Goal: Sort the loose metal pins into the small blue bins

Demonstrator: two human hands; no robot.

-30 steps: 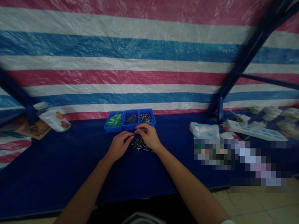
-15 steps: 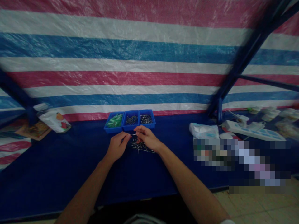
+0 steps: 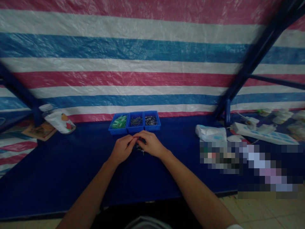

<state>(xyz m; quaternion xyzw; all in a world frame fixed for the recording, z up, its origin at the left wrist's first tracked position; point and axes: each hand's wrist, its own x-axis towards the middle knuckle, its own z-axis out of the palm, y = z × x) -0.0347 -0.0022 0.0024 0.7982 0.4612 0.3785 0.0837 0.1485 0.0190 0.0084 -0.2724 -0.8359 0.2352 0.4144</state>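
No lettering or numbers legible. 9 o'clock: white-capped clear plastic bottle (image 3: 60, 121), white wraparound label (image 3: 57, 119) with orange and red patches, any wording too blurred. Just below 3 o'clock: crumpled white plastic packet (image 3: 211, 133), pale-blue marks unreadable. 4 o'clock: blocky multicoloured pixelated area (image 3: 219, 157), any print masked.

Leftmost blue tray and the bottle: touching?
Apart. The head view shows a wide stretch of blue tabletop between the leftmost blue tray and the bottle.

Striped plastic sheeting (image 3: 133, 79), blue table (image 3: 71, 178), tiled floor (image 3: 262, 213)
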